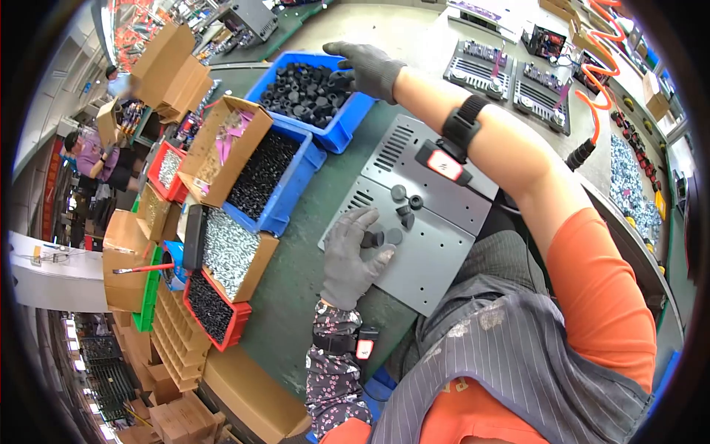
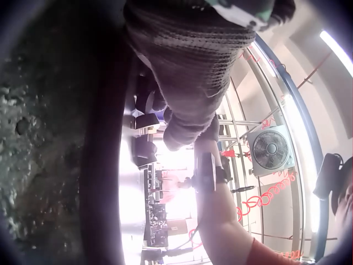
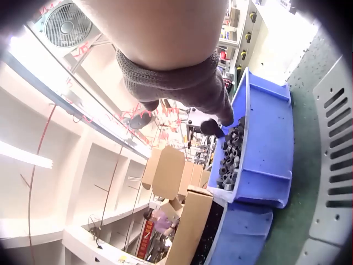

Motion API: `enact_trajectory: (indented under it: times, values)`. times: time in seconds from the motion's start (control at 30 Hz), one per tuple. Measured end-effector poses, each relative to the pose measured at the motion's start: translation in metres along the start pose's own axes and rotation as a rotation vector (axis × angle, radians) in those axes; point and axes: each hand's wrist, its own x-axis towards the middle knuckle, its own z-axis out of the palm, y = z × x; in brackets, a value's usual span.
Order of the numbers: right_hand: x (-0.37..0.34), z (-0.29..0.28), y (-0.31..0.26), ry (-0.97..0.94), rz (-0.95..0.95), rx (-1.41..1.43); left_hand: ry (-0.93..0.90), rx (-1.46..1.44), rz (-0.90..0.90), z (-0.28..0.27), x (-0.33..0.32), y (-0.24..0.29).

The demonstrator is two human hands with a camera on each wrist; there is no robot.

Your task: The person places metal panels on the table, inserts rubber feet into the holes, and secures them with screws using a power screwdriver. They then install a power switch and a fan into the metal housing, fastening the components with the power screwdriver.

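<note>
Over the far blue bin (image 1: pixel 355 122) of black rubber feet (image 1: pixel 307 92), my gloved right hand (image 1: pixel 372 70) reaches out. At its fingertips in the right wrist view is a round black rubber foot (image 3: pixel 210 127), pinched just above the bin's edge. My gloved left hand (image 1: pixel 349 259) rests low over the grey metal panel (image 1: pixel 436 270), thumb and fingers apart. Between them, near the palm, sits a black cap (image 1: pixel 373 239). Several more loose rubber feet (image 1: pixel 405 214) lie on the panel beside the fingers. Part of the left hand's underside is hidden.
A second blue bin (image 1: pixel 296 196) of small black parts stands nearer, beside cardboard boxes. Silver screws fill another box (image 1: pixel 229 251), and a red bin (image 1: pixel 235 333) holds black screws. A second slotted panel (image 1: pixel 436 177) lies under my right forearm. An orange coiled hose (image 1: pixel 592 74) hangs at right.
</note>
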Motion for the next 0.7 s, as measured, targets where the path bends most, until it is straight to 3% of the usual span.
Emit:
enact_trajectory:
  times: [0.07,0.13,0.2,0.27,0.33,0.37,0.4,0.43,0.47,0.5,0.57,0.63,0.7]
  values:
    - [-0.005,-0.009,-0.021,-0.013,0.022,-0.064,-0.003,-0.179,-0.134,-0.001,-0.002,-0.001]
    - [-0.012,-0.012,-0.032,-0.037,0.049,-0.125,0.025,-0.174,-0.114,-0.001,-0.003,-0.002]
    - [-0.025,-0.011,-0.019,-0.1,0.278,0.514,0.062,-0.146,-0.08,-0.002,-0.005,-0.004]
    - [-0.062,-0.025,-0.021,-0.163,0.382,1.016,0.056,-0.18,-0.109,-0.004,-0.005,-0.003]
    - [-0.116,-0.04,-0.014,-0.292,0.31,1.107,0.065,-0.195,-0.162,-0.008,-0.004,0.001]
    - [-0.142,-0.054,-0.006,-0.391,0.272,0.968,0.065,-0.277,-0.226,-0.011,-0.004,0.004]
    - [-0.169,-0.072,-0.019,-0.483,0.358,0.954,0.068,-0.354,-0.287,-0.018,-0.005,0.005]
    - [-0.198,-0.086,-0.017,-0.5,0.375,0.778,0.066,-0.343,-0.338,-0.03,-0.005,0.007]
    - [-0.226,-0.099,-0.019,-0.577,0.43,0.906,0.078,-0.309,-0.365,-0.046,-0.006,0.008]
    - [-0.244,-0.117,-0.024,-0.653,0.546,0.802,0.077,-0.145,-0.428,-0.064,-0.007,0.007]
    - [-0.308,-0.141,0.001,-0.555,0.818,0.798,0.094,0.013,-0.585,-0.096,-0.012,-0.001]
    - [-0.351,-0.166,0.018,-0.47,1.08,0.451,0.118,0.117,-0.705,-0.13,-0.022,-0.028]
    - [-0.409,-0.191,0.07,-0.27,1.323,0.229,-0.022,0.358,-0.782,-0.163,-0.027,-0.047]
